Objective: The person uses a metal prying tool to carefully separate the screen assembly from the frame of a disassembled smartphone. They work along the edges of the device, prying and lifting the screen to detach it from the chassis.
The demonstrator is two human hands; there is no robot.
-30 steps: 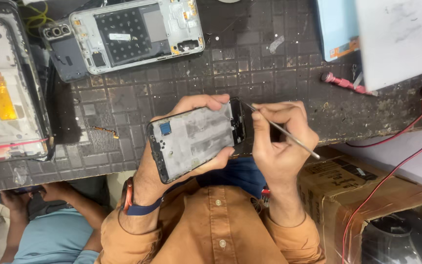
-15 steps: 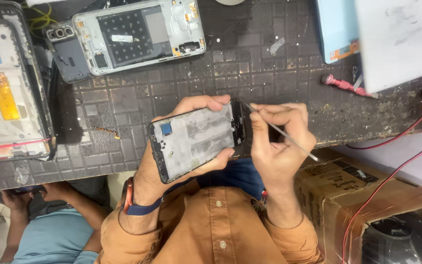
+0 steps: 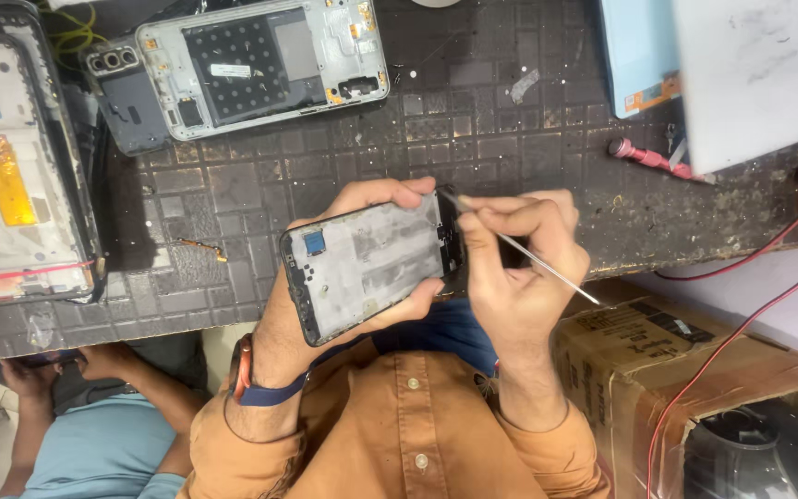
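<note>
My left hand (image 3: 325, 305) grips an opened phone frame (image 3: 367, 263), its grey inner side facing up, held over the edge of a dark grid mat (image 3: 325, 176). My right hand (image 3: 519, 268) pinches a thin metal tool (image 3: 547, 268) like a pen; its tip touches the frame's top right corner near my left thumb. I wear an orange shirt and a dark wristband on the left wrist.
A second opened phone frame (image 3: 270, 65) lies at the top of the mat, with a camera cover piece (image 3: 126, 92) beside it. Another frame with a yellow strip (image 3: 11, 185) lies at left. A cardboard box (image 3: 676, 370), red wires (image 3: 750, 268), and another person's arm (image 3: 94, 370) lie below.
My hands and the held frame have shifted only slightly; the tool tip stays at the frame's top corner.
</note>
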